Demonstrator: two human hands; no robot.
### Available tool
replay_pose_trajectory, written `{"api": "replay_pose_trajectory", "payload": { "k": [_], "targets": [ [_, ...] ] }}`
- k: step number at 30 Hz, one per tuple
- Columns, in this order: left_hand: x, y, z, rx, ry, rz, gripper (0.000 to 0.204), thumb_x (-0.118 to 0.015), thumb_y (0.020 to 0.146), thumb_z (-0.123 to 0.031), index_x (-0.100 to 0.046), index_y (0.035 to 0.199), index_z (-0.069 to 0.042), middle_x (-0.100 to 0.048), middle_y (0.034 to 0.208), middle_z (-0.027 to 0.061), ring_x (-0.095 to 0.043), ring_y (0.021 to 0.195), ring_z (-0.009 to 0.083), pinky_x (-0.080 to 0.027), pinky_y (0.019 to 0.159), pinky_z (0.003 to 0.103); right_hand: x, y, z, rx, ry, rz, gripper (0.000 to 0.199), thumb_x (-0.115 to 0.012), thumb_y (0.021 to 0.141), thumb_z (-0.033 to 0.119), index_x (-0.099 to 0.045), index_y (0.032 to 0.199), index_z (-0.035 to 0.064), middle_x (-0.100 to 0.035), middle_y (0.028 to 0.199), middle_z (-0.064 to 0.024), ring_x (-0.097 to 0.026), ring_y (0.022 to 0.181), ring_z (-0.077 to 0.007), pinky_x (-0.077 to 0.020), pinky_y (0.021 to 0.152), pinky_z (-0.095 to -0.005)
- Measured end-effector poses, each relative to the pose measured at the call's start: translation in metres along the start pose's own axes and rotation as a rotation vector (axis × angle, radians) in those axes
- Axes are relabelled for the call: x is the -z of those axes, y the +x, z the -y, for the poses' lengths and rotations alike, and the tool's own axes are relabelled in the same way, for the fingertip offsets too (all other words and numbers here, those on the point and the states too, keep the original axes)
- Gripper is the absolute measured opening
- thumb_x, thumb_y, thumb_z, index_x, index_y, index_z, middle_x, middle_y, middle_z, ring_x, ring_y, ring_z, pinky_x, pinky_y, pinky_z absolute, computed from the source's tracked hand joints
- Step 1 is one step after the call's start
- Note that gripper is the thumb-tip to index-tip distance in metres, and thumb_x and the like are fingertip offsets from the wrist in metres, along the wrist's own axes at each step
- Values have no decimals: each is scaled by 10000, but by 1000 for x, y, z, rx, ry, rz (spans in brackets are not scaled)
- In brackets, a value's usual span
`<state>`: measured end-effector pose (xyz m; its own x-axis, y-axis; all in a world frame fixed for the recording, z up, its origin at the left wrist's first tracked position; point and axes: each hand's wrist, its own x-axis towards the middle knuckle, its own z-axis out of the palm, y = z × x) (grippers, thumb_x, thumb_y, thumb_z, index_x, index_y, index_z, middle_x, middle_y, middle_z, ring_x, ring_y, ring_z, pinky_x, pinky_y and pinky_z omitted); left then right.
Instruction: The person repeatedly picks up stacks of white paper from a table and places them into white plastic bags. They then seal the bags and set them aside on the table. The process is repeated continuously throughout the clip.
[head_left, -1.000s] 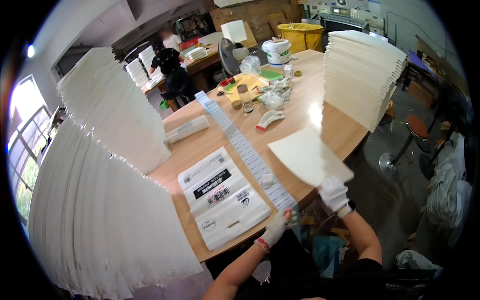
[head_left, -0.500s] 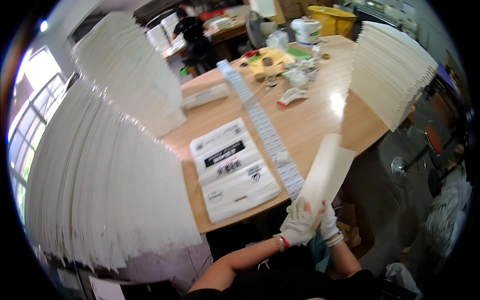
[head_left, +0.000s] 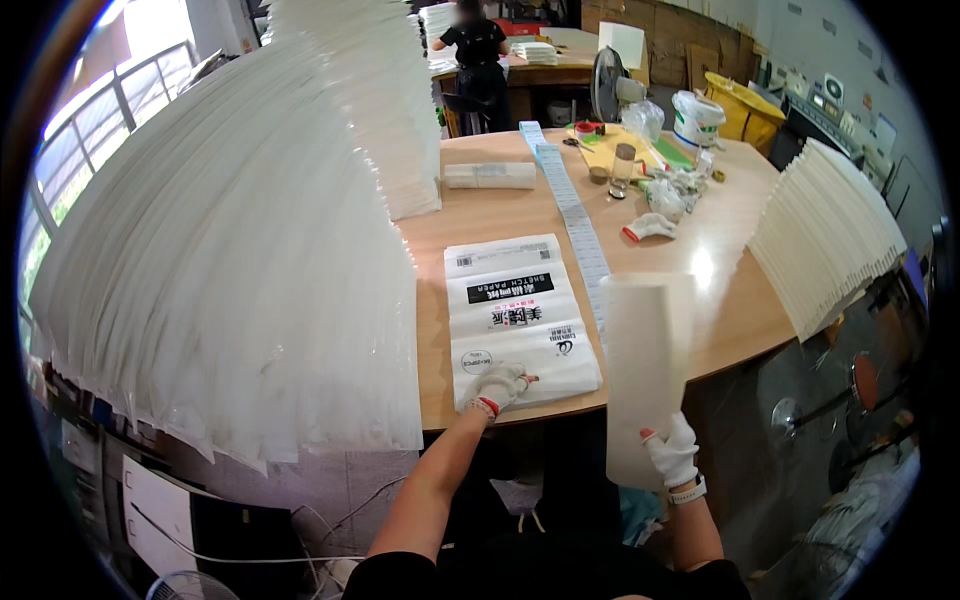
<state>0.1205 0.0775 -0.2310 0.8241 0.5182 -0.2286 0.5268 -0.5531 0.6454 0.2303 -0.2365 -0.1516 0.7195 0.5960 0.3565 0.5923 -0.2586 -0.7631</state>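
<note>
Left hand (head_left: 503,385) is pressed flat on printed bag (head_left: 515,312) at the table (head_left: 730,300) front edge. Paper sheets (head_left: 645,370) are gripped upright by right hand (head_left: 672,452), off the edge. Bare tabletop between; sheet bottom hidden.

Both hands are covered by white knitted gloves. The left hand (head_left: 502,384) is stretched forward on a bare forearm, palm down, with its fingers spread flat and pressed onto what lies beneath them. The right hand (head_left: 671,452) is raised upright and nearer the body, its fingers closed in a grip from below, a pale band worn at the wrist.
</note>
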Motion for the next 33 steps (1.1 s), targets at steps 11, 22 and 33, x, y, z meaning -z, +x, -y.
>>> {"api": "replay_pose_trajectory", "payload": {
  "k": [11,22,33],
  "targets": [
    [91,64,-53,-171,-523,-158,224,-532,849,-223,-609,764,-30,-592,670,37,-539,663,133,-423,627,241,-50,25,51,-259,-585,857,467,-541,759,449,-567,965,31,-593,926,-204,-572,900,-367,-452,768,-419],
    [75,-6,-128,-553,-27,-329,190,-577,802,-182,-549,815,5,-598,794,185,-588,765,310,-453,675,347,-208,161,-34,279,-398,337,483,-527,780,423,-550,1052,25,-600,994,-194,-582,910,-335,-459,780,-392],
    [2,-25,7,-366,-6,-804,585,-662,689,-197,-451,1183,34,-427,1204,253,-464,1068,400,-392,895,438,-153,160,24,26,-662,488,343,-511,826,317,-580,1044,61,-609,1005,-135,-560,961,-255,-451,793,-339]
  ]
}}
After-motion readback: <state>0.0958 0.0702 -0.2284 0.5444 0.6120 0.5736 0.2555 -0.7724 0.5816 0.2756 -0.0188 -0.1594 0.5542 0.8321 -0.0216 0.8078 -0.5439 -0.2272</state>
